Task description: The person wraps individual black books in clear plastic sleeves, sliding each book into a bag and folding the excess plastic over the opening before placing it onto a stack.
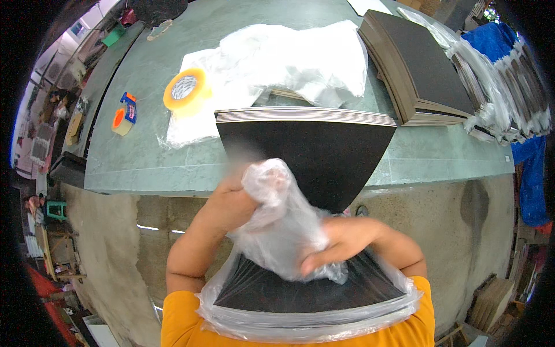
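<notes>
Bagging in hand: both hands, left hand (231, 205) and right hand (338, 240), grips pinching the clear plastic bag (277, 231) over the black board stack (306, 156) overhanging the bench (439, 156) front edge. Next calls for drawing the bag farther along.

Pretty bright, even daylight here, soft shadows only. The clear plastic bag (283, 231) catches some whitish glare, and the left hand (231, 199) is smeared with motion blur. Heavy fisheye warp bends the green table (144, 156) edge, and the corners go fully black
</notes>
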`<state>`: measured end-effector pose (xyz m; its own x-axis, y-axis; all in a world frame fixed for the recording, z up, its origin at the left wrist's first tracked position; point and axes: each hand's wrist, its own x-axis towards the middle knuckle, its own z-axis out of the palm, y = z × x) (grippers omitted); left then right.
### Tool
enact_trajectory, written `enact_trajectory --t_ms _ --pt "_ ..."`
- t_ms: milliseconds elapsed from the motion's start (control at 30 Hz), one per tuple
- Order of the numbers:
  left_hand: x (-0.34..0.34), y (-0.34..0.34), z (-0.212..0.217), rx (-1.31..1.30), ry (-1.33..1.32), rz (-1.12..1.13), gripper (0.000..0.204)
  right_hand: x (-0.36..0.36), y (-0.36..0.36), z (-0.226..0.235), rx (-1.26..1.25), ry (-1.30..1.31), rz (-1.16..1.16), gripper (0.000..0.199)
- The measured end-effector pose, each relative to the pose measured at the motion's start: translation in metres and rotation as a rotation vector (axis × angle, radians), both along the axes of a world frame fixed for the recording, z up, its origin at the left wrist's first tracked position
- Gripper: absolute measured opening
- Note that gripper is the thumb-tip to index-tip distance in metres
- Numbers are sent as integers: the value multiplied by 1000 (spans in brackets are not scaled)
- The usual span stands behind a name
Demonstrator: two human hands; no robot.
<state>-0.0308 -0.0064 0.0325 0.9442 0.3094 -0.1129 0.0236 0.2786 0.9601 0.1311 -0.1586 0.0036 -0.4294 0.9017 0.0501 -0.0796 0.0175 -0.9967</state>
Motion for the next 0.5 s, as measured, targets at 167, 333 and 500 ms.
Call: enact_trajectory --t_ms 167,333,500 --pt "-16 36 -23 371 -179 -378 20 24 -13 10 71 305 54 26" --pt "-18 35 14 509 -425 -846 26 6 -19 -9 -72 -1237 112 38" --pt "-33 6 -30 1539 485 -727 16 15 -45 5 19 -1752 368 27"
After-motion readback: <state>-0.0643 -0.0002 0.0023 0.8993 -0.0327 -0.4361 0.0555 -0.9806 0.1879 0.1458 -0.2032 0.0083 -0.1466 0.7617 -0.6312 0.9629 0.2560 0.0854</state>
